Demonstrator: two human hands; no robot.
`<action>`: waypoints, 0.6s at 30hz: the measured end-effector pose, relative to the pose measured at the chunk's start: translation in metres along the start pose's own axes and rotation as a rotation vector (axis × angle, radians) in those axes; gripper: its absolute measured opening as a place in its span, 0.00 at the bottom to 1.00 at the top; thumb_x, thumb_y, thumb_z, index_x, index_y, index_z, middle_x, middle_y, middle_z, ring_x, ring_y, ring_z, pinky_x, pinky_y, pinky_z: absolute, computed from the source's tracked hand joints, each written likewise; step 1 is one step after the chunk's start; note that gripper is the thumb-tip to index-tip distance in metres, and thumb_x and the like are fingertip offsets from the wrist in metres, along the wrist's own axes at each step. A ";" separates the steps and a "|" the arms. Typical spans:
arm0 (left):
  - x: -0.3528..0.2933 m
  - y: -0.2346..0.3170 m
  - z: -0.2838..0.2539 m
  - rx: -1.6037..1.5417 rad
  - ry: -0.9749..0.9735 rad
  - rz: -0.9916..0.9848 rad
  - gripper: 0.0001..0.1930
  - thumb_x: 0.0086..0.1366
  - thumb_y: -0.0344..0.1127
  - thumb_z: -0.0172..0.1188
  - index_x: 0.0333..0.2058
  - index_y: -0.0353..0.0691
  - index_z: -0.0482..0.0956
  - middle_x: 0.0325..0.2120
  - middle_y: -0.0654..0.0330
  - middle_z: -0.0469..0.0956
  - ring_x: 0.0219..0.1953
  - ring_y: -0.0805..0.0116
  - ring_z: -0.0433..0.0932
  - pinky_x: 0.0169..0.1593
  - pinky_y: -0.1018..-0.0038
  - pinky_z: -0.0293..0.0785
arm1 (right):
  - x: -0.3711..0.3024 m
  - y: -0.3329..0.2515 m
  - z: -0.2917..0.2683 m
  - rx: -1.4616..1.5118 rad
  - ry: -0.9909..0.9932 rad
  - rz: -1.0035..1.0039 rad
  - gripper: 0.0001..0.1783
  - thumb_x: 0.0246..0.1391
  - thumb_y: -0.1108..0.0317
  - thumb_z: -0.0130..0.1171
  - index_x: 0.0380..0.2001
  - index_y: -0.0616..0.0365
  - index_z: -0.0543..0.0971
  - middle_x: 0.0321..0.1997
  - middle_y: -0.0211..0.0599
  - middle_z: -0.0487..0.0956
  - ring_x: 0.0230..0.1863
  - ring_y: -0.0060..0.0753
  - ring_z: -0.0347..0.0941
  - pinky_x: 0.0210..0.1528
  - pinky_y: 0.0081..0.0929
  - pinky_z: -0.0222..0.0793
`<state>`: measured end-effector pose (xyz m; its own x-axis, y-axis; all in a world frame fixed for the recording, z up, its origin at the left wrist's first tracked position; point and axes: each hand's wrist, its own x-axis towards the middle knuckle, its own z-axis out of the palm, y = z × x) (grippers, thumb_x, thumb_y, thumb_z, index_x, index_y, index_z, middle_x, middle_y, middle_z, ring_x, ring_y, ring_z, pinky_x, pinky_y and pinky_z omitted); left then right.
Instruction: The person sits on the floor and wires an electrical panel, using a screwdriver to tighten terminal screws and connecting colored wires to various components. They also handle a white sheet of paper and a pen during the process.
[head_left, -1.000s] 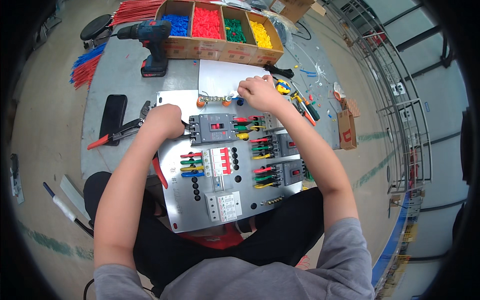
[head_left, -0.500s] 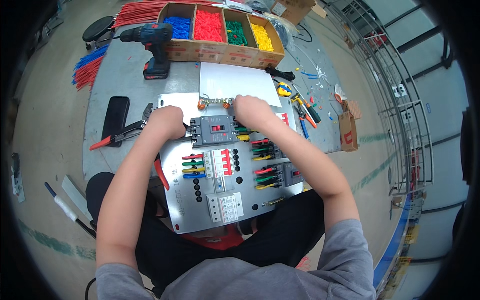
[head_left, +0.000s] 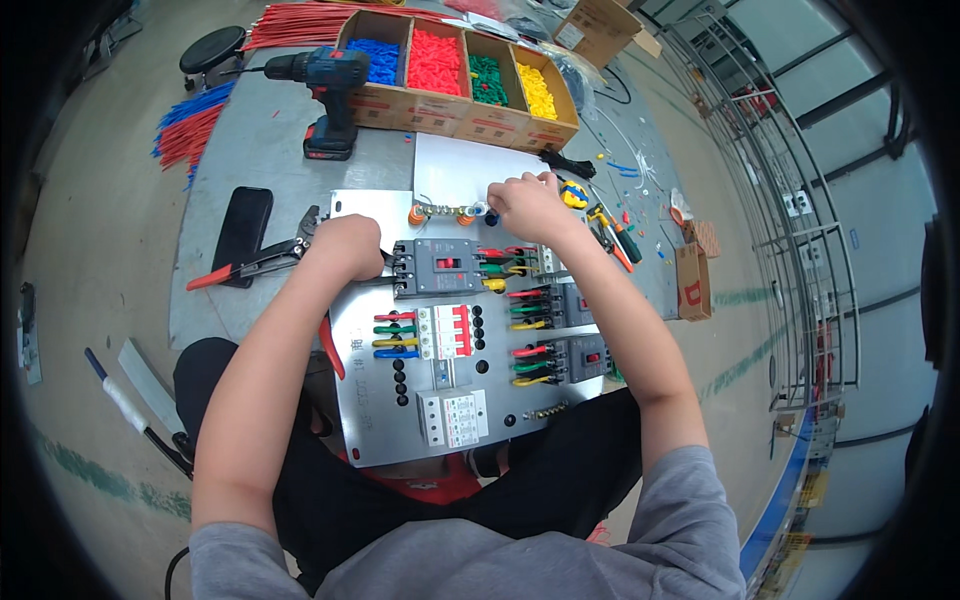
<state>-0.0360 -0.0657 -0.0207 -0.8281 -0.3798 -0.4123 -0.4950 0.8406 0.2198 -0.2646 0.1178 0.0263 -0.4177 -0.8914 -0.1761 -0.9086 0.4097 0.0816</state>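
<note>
On my lap and the table edge lies a metal mounting plate (head_left: 375, 425) with electrical parts. My left hand (head_left: 348, 248) is closed beside the left terminals of the large grey circuit breaker (head_left: 446, 266); what its fingers hold is hidden. Beyond the breaker runs a brass terminal bar (head_left: 442, 211) on orange supports. Near that bar's right end, my right hand (head_left: 530, 207) has its fingers curled over, their tips mostly out of sight. Red, green and yellow wires (head_left: 495, 268) leave the breaker's right side. Closer to me are a white miniature breaker (head_left: 443, 332) and a white module (head_left: 452, 418).
Crimping pliers (head_left: 262, 262) and a black phone (head_left: 243, 232) lie left of the plate. A cordless drill (head_left: 330, 90) stands before a cardboard box (head_left: 440, 108) of coloured caps. Screwdrivers (head_left: 622, 240) and a yellow tape measure (head_left: 573, 194) lie at right, beyond white paper (head_left: 455, 160).
My right hand has shifted right, off the terminal bar's end, uncovering the breaker's right-hand wires. My left hand stays closed by the breaker. The whole view has shifted slightly.
</note>
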 end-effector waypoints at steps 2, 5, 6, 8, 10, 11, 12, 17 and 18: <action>0.000 0.001 0.000 0.000 0.002 0.005 0.15 0.57 0.36 0.64 0.40 0.33 0.90 0.41 0.42 0.87 0.44 0.47 0.88 0.51 0.60 0.84 | 0.001 0.001 0.007 -0.030 0.076 -0.081 0.09 0.60 0.68 0.58 0.40 0.49 0.85 0.42 0.40 0.84 0.55 0.47 0.75 0.71 0.61 0.54; -0.001 0.000 -0.001 -0.010 -0.009 -0.002 0.15 0.57 0.34 0.64 0.39 0.33 0.90 0.41 0.42 0.87 0.44 0.47 0.88 0.51 0.60 0.85 | 0.006 -0.001 0.011 -0.125 0.190 -0.164 0.10 0.55 0.72 0.60 0.38 0.48 0.85 0.42 0.36 0.82 0.58 0.46 0.72 0.73 0.65 0.53; -0.002 0.000 -0.001 -0.010 -0.004 -0.003 0.14 0.57 0.34 0.63 0.39 0.33 0.90 0.40 0.42 0.87 0.44 0.47 0.88 0.51 0.60 0.85 | 0.007 -0.001 0.012 -0.154 0.212 -0.190 0.10 0.54 0.72 0.61 0.38 0.47 0.85 0.42 0.36 0.81 0.58 0.46 0.72 0.74 0.65 0.52; -0.004 0.001 -0.002 -0.010 0.005 -0.005 0.14 0.56 0.33 0.63 0.39 0.33 0.90 0.40 0.42 0.87 0.44 0.47 0.88 0.50 0.60 0.85 | 0.011 -0.001 0.013 -0.211 0.255 -0.241 0.10 0.52 0.73 0.62 0.37 0.47 0.85 0.41 0.36 0.80 0.58 0.45 0.73 0.75 0.65 0.50; -0.004 0.004 -0.006 0.018 -0.031 -0.016 0.14 0.57 0.33 0.63 0.41 0.36 0.90 0.43 0.46 0.88 0.47 0.50 0.88 0.52 0.61 0.84 | 0.015 0.000 0.012 -0.230 0.262 -0.286 0.11 0.51 0.73 0.62 0.37 0.47 0.85 0.41 0.36 0.80 0.59 0.45 0.72 0.76 0.65 0.50; -0.003 0.004 -0.006 0.029 -0.049 -0.024 0.14 0.58 0.33 0.63 0.42 0.38 0.90 0.44 0.48 0.88 0.48 0.51 0.88 0.52 0.61 0.84 | 0.018 0.001 0.012 -0.240 0.266 -0.312 0.11 0.51 0.73 0.62 0.37 0.47 0.85 0.41 0.36 0.80 0.59 0.44 0.72 0.76 0.65 0.50; -0.002 0.003 -0.004 0.019 -0.039 -0.017 0.14 0.57 0.33 0.63 0.41 0.36 0.90 0.43 0.46 0.88 0.47 0.49 0.88 0.51 0.60 0.84 | 0.021 0.002 0.012 -0.233 0.233 -0.312 0.10 0.52 0.73 0.61 0.37 0.47 0.85 0.41 0.36 0.79 0.60 0.44 0.71 0.76 0.65 0.50; 0.003 0.003 -0.003 0.025 -0.060 -0.025 0.15 0.59 0.34 0.64 0.44 0.40 0.90 0.46 0.50 0.88 0.50 0.52 0.87 0.53 0.60 0.84 | 0.031 0.000 0.008 -0.171 -0.062 -0.198 0.07 0.60 0.68 0.59 0.39 0.49 0.85 0.41 0.39 0.84 0.54 0.45 0.78 0.74 0.58 0.56; 0.003 0.003 -0.002 0.025 -0.062 -0.026 0.15 0.59 0.34 0.64 0.44 0.40 0.90 0.46 0.50 0.88 0.50 0.52 0.88 0.53 0.61 0.84 | 0.032 -0.002 0.006 -0.138 -0.171 -0.135 0.09 0.59 0.68 0.58 0.39 0.50 0.85 0.41 0.41 0.86 0.52 0.47 0.80 0.73 0.55 0.60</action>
<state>-0.0408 -0.0654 -0.0192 -0.7967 -0.3774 -0.4721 -0.5086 0.8406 0.1863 -0.2757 0.0895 0.0149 -0.2971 -0.8856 -0.3570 -0.9524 0.2482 0.1768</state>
